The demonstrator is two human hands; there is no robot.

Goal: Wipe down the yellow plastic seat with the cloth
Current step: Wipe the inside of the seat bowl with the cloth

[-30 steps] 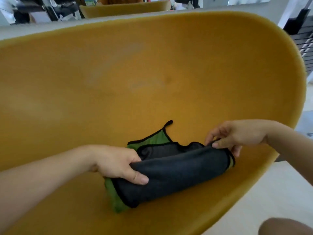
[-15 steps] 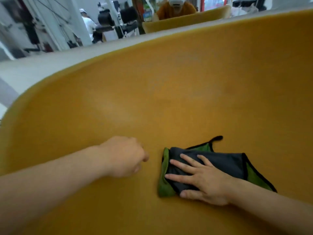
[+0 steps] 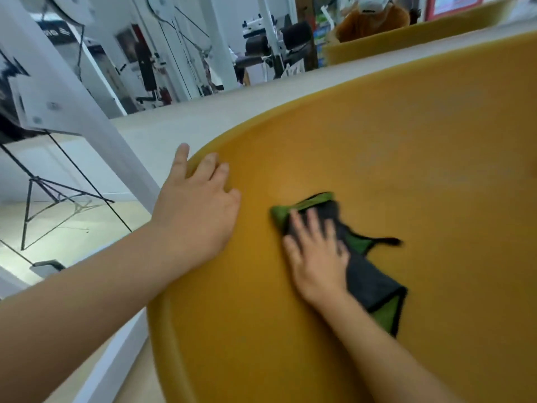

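The yellow plastic seat [image 3: 406, 146] fills most of the head view, its curved rim running from lower left to upper right. A folded cloth [image 3: 369, 274], dark grey with green backing and black trim, lies flat on the seat's inner surface. My right hand [image 3: 316, 254] presses down on the cloth's left part with fingers spread flat, blurred by motion. My left hand [image 3: 197, 207] rests on the seat's left rim, fingers laid over the edge, holding no object.
A white slanted post [image 3: 87, 120] and a thin black wire frame [image 3: 58, 205] stand left of the seat. A pale table edge [image 3: 232, 112] runs behind the rim. Another yellow seat [image 3: 406, 39] with a seated person is at the far upper right.
My left hand opened from a fist and moved up onto the seat's left rim. My right hand slid the cloth left and upward across the seat; the view swung left.
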